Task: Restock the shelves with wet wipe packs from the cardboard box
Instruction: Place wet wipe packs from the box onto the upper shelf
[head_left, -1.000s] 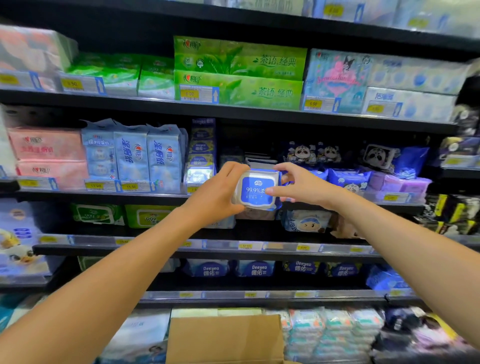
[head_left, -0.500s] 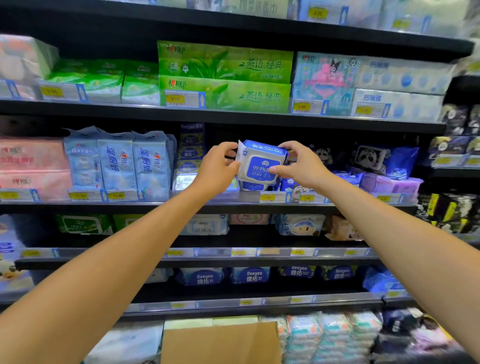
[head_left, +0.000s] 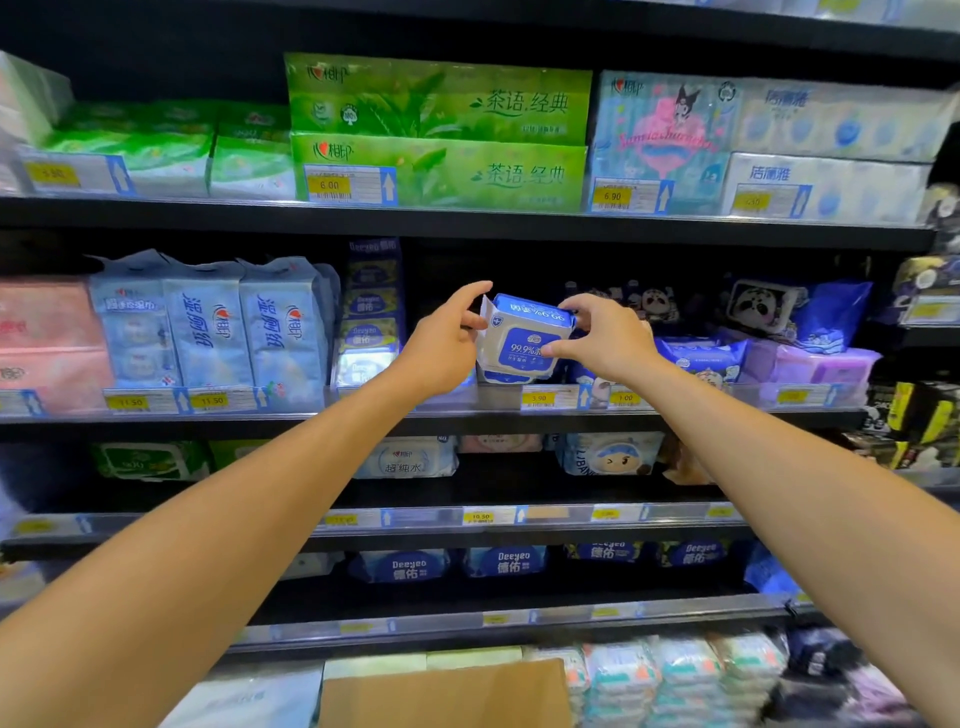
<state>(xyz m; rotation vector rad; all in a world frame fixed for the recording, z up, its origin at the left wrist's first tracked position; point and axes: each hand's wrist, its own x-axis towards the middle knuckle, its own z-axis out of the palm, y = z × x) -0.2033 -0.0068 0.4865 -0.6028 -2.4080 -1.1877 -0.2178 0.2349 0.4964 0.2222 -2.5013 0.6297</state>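
Note:
A blue-and-white wet wipe pack (head_left: 522, 345) stands upright at the front of the second shelf (head_left: 467, 421), between a stack of Deeyeo packs and small panda-print packs. My left hand (head_left: 441, 348) holds its left edge, thumb raised above the top corner. My right hand (head_left: 605, 340) pinches its right side with thumb and fingers. The pack's bottom is level with the shelf's price rail. A flap of the brown cardboard box (head_left: 447, 696) shows at the bottom edge.
Light blue tissue packs (head_left: 208, 327) and pink packs fill the shelf to the left, purple packs (head_left: 821, 364) to the right. Green tissue boxes (head_left: 441, 135) sit on the shelf above. Lower shelves hold more wipe packs, with dark gaps between them.
Both hands carried the pack up from the level of the shelf below and onto the second shelf, tilting it upright. My left thumb has lifted off its top.

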